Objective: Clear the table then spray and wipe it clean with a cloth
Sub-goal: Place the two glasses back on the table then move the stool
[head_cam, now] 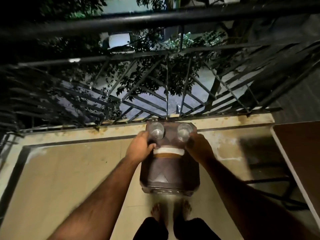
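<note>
Setting: a balcony floor [69, 170] at night is seen from above, edged by a black railing [155, 19]; bare feet are seen at the bottom.
Carried load: a dark boxy stool or small stand [169, 175] is held out in front, its long axis running away from the body toward the railing.
On top: two clear glasses [156, 130] stand at its far end, side by side; a white-rimmed bowl [168, 151] sits just behind them.
Left hand [140, 146]: closed around the load's left edge.
Right hand [199, 146]: closed on the right edge, though blur obscures the fingers.
Surface: a brown table [303, 153] lies to the right, nearer the right hand.
Stage: clearing is probably under way.
</note>
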`<state>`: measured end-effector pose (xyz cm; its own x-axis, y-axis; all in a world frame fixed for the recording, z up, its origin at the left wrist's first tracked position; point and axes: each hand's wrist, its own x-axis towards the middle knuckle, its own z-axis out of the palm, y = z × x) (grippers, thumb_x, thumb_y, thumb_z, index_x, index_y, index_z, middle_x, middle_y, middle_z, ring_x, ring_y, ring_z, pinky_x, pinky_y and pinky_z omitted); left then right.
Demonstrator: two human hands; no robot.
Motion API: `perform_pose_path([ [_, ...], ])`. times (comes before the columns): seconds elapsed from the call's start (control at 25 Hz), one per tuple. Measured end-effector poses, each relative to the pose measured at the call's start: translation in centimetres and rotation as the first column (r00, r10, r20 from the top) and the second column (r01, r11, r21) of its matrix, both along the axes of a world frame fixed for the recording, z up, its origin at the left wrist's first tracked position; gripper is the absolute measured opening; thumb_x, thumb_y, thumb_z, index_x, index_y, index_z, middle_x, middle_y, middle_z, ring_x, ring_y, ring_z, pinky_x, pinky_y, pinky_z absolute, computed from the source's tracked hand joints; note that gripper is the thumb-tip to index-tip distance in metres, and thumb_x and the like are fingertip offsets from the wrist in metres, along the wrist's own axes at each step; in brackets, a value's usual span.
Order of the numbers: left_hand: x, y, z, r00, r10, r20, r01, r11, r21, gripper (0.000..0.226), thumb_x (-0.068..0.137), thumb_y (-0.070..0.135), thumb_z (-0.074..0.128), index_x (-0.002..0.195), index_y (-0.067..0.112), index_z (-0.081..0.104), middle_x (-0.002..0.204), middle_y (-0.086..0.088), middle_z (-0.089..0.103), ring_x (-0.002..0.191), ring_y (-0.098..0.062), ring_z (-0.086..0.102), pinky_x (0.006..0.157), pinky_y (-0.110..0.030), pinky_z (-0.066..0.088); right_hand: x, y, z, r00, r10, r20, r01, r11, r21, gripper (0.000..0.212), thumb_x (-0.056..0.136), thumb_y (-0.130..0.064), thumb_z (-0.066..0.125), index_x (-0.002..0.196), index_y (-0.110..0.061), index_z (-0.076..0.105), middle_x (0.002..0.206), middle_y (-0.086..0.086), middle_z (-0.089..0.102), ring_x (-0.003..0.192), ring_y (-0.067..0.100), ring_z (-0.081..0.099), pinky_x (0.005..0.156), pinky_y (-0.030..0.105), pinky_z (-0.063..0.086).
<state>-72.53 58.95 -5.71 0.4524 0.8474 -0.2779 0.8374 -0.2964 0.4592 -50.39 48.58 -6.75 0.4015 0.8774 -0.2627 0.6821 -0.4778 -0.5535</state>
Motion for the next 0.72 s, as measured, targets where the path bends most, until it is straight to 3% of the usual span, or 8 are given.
perform_pose_path([
  [0.08,2.0,2.7,-3.0,1.0,0.022,-0.001,-0.022,1.0,-0.017,0.079,0.077,0.036,0.076,0.142,0.012,0.037,0.141,-0.01,0.045,0.128,-0.027,0.045,0.106,-0.034,0.035,1.7,2.5,-4.2,0.998,-0.055,0.006,0.055,0.998,-0.02,0.055,0.073,-0.05,0.068,0.123,-0.027,0.058,0.122,0.002,0.065,0.108,0.024,0.065,0.089,0.035,0.054],
  [0.16,3.9,5.1,-6.6,0.999,0.034,-0.029,-0.035,0.998,-0.057,0.102,0.071,0.039,0.081,0.15,0.012,0.023,0.154,-0.009,0.029,0.138,-0.028,0.031,0.114,-0.037,0.027,3.1,4.7,-8.0,0.996,0.002,0.091,0.002,0.999,-0.043,0.074,0.066,-0.058,0.069,0.132,-0.029,0.049,0.13,-0.002,0.059,0.117,0.023,0.059,0.095,0.037,0.052],
  [0.24,5.6,6.7,-10.1,0.996,0.013,-0.087,-0.022,0.995,-0.093,0.116,0.066,0.042,0.084,0.153,0.014,0.011,0.16,-0.006,0.013,0.144,-0.028,0.018,0.117,-0.039,0.02,3.6,6.5,-10.8,0.996,0.034,0.086,-0.026,0.996,-0.091,0.094,0.066,-0.052,0.079,0.145,-0.022,0.037,0.145,0.007,0.044,0.132,0.032,0.043,0.105,0.043,0.044],
  [0.32,6.7,7.2,-12.8,0.988,-0.023,-0.153,0.011,0.997,-0.082,0.12,0.065,0.044,0.084,0.153,0.017,0.008,0.16,-0.005,0.01,0.142,-0.031,0.017,0.116,-0.041,0.022,3.9,7.7,-13.3,0.992,0.079,0.095,-0.07,0.993,-0.093,0.106,0.065,-0.044,0.085,0.15,-0.011,0.03,0.149,0.015,0.037,0.138,0.036,0.034,0.113,0.046,0.034],
  [0.4,7.4,7.5,-14.6,0.986,-0.011,-0.167,0.009,1.0,-0.016,0.111,0.067,0.042,0.083,0.152,0.019,0.015,0.155,-0.007,0.019,0.135,-0.034,0.028,0.111,-0.042,0.031,3.9,8.2,-15.1,0.984,0.107,0.145,-0.099,0.993,-0.064,0.098,0.068,-0.04,0.083,0.147,-0.008,0.035,0.144,0.018,0.043,0.135,0.037,0.038,0.112,0.047,0.034],
  [0.56,7.6,7.4,-13.6,0.995,0.036,-0.094,-0.032,0.998,0.052,0.093,0.071,0.03,0.079,0.148,0.019,0.027,0.146,-0.007,0.032,0.125,-0.034,0.041,0.106,-0.042,0.039,3.8,8.4,-14.7,0.979,0.061,0.196,-0.066,0.998,0.016,0.065,0.069,-0.025,0.08,0.126,-0.005,0.055,0.128,0.019,0.054,0.116,0.04,0.052,0.093,0.051,0.049],
  [0.72,8.3,5.6,-7.5,0.995,-0.05,-0.088,0.055,0.997,0.06,0.097,0.068,0.027,0.08,0.148,0.021,0.026,0.147,-0.007,0.032,0.128,-0.032,0.04,0.108,-0.044,0.039,4.0,5.8,-8.9,0.991,-0.044,0.125,0.042,0.999,0.013,0.088,0.066,-0.033,0.084,0.14,-0.014,0.04,0.129,0.015,0.05,0.11,0.035,0.057,0.087,0.046,0.054],
])
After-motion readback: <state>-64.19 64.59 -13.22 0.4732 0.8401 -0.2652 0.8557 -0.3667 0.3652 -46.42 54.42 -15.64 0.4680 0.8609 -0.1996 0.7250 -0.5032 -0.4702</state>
